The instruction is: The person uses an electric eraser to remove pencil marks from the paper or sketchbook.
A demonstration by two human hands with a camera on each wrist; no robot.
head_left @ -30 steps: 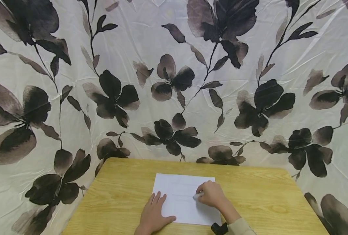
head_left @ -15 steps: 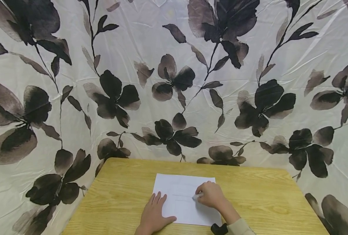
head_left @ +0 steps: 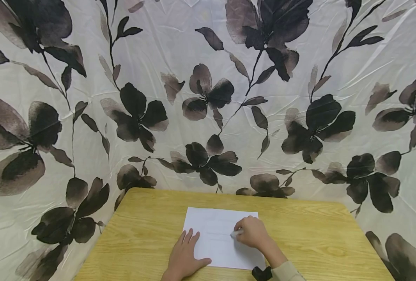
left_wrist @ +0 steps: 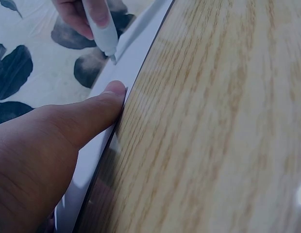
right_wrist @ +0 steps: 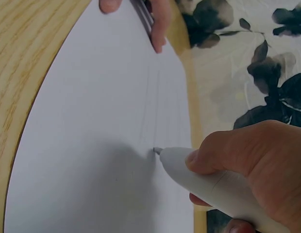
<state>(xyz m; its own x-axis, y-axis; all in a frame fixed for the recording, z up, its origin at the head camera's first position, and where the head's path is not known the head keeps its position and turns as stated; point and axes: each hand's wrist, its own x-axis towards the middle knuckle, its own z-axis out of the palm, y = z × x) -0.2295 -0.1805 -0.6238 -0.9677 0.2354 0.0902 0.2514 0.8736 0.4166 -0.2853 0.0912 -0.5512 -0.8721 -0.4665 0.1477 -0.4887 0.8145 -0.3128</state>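
A white sheet of paper (head_left: 225,255) lies on the wooden table, with a few faint, thin lines drawn across it. My left hand (head_left: 186,255) rests flat on its left side, fingers spread and thumb along the near edge. Over the right part of the sheet, my right hand (head_left: 253,233) grips a thick white pen (right_wrist: 199,182) with fingers curled round the barrel. In the right wrist view the narrow metal tip (right_wrist: 157,150) is right at the paper, at the end of a faint line. The left wrist view shows the left thumb (left_wrist: 109,99) pressing near the paper's edge.
The yellow wood-grain table (head_left: 316,234) extends on both sides of the paper. A black object (head_left: 262,273) sits at the right wrist, beside a beige sleeve (head_left: 287,271). Behind the table hangs a white cloth (head_left: 172,50) with dark flowers.
The pen tip has shifted only slightly on the paper, with the right hand nearly in place. The left hand and the sheet stay where they were.
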